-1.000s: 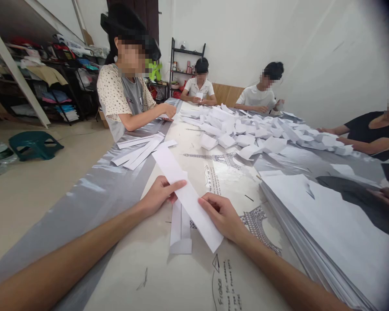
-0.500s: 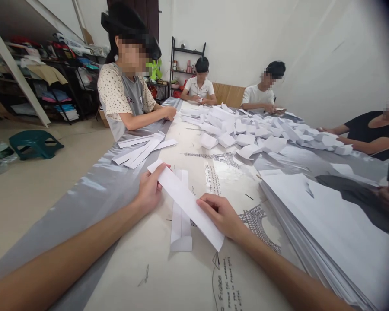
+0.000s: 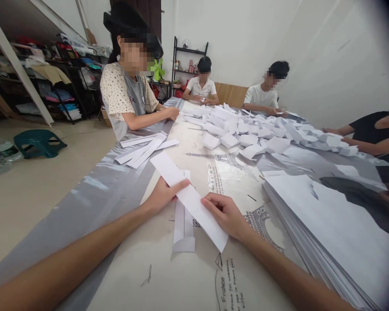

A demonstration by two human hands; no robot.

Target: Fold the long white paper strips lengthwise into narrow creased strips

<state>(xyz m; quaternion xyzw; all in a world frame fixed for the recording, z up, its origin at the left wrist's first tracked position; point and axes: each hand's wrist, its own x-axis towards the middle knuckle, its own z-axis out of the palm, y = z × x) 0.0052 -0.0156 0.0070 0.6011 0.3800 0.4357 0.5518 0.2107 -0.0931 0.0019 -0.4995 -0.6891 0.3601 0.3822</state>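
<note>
Between my two hands a flat white paper strip (image 3: 192, 203) is held at a slant above the table. My left hand (image 3: 165, 194) grips it near the middle, thumb on top and fingers underneath. The fingers of my right hand (image 3: 225, 214) pinch its right edge, lower down. Beneath the strip lies another folded paper strip (image 3: 184, 244) on the printed tablecloth (image 3: 142, 268), partly covered by the held one. A loose bunch of paper strips (image 3: 147, 151) rests beyond my left hand.
A large pile of folded white papers (image 3: 246, 129) covers the far middle. A thick stack of paper sheets (image 3: 337, 216) stands at the right. One person (image 3: 132, 95) sits at the left; several others sit around the table. A green stool (image 3: 39, 142) is on the floor.
My left hand has slid down the strip from its upper end to nearer the middle. My right hand keeps its pinch. The whole view has shifted slightly.
</note>
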